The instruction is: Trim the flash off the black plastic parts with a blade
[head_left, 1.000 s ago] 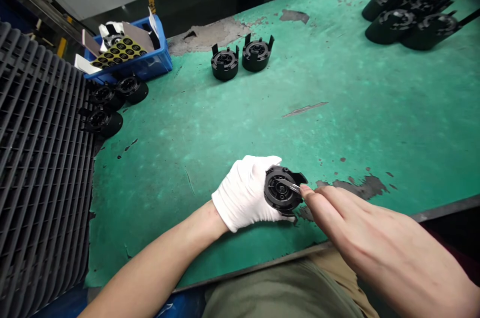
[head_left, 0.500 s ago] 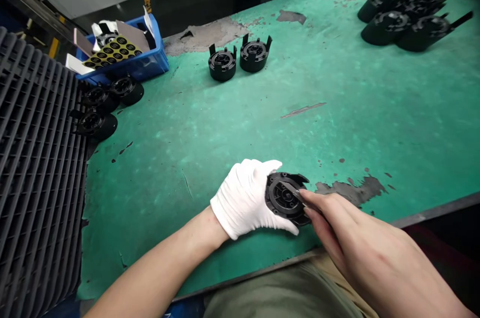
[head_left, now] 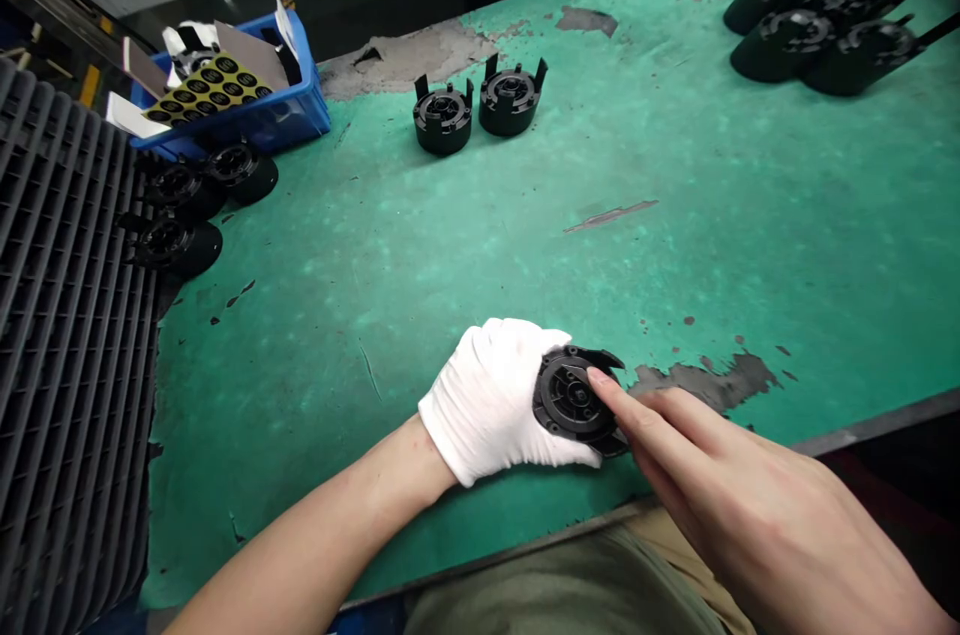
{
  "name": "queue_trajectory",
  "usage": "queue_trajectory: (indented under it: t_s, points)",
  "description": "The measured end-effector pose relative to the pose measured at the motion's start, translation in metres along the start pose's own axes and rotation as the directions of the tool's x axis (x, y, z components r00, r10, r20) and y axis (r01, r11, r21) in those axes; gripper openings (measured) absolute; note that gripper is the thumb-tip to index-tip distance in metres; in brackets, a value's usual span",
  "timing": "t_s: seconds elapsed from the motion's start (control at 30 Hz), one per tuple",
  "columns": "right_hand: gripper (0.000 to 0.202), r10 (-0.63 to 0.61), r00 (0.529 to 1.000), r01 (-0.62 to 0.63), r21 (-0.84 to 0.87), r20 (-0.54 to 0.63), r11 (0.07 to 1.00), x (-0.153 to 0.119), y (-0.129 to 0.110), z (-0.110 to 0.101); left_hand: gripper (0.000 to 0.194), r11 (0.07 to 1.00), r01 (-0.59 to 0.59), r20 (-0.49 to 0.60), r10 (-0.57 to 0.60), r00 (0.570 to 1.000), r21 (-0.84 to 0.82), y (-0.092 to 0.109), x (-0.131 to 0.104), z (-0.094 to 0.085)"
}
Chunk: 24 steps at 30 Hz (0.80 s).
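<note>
My left hand point(head_left: 495, 400), in a white glove, wraps round a round black plastic housing point(head_left: 576, 397) from its left side, thumb below and fingers above. The housing's ribbed, ringed inner face is turned up toward me, and a curved tab juts from its upper right. My bare right hand point(head_left: 720, 465) comes in from the lower right. Its index finger reaches over the housing, with the fingertip on or just over the upper part of that face. The other fingers are bent underneath, and whatever they hold is hidden.
Two black housings point(head_left: 442, 120) stand at the back middle of the green table point(head_left: 420, 255); several others point(head_left: 784, 45) cluster far right. More housings point(head_left: 180, 245) sit left, by a blue bin point(head_left: 300, 120) with a yellow sheet of round black labels point(head_left: 214, 87) and a stack of grey grid trays point(head_left: 67, 335).
My right index finger has stretched forward onto the housing's face. The thin pointed metal tool seen in that hand before is now covered. My left hand keeps its hold; the view has shifted slightly.
</note>
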State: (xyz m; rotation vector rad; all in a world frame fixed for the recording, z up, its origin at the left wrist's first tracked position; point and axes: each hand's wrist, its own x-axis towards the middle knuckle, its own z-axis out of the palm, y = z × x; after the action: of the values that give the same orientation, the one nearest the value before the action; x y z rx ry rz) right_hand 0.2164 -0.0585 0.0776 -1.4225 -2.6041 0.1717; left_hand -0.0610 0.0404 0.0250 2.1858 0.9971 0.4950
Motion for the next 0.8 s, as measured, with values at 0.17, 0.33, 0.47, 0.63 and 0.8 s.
queue_trajectory:
  t_s: [0.17,0.33,0.47,0.63,0.8]
  points:
    - [0.099,-0.033,0.998,0.035,-0.042,0.053,0.998,-0.001,0.006,-0.007,0.134,0.999,0.037,-0.104,-0.036,0.994,0.006,-0.008,-0.009,0.014]
    - [0.109,-0.048,0.998,0.051,-0.070,0.037,0.996,0.002,0.009,-0.008,0.135,0.999,0.040,-0.101,-0.040,0.994,0.006,-0.010,-0.011,0.018]
    - [0.112,-0.089,0.996,0.088,-0.072,-0.009,0.994,0.007,0.017,-0.004,0.139,1.000,0.006,-0.120,-0.004,0.993,0.022,-0.013,-0.013,0.019]
    - [0.111,-0.175,0.983,0.178,-0.059,0.045,0.982,0.016,0.031,-0.010,0.143,1.000,0.002,-0.118,0.002,0.993,0.029,-0.016,-0.013,0.022]
    - [0.111,-0.228,0.972,0.229,0.004,0.060,0.974,0.019,0.039,-0.013,0.142,1.000,0.022,-0.097,-0.021,0.995,0.017,-0.016,-0.009,0.018]
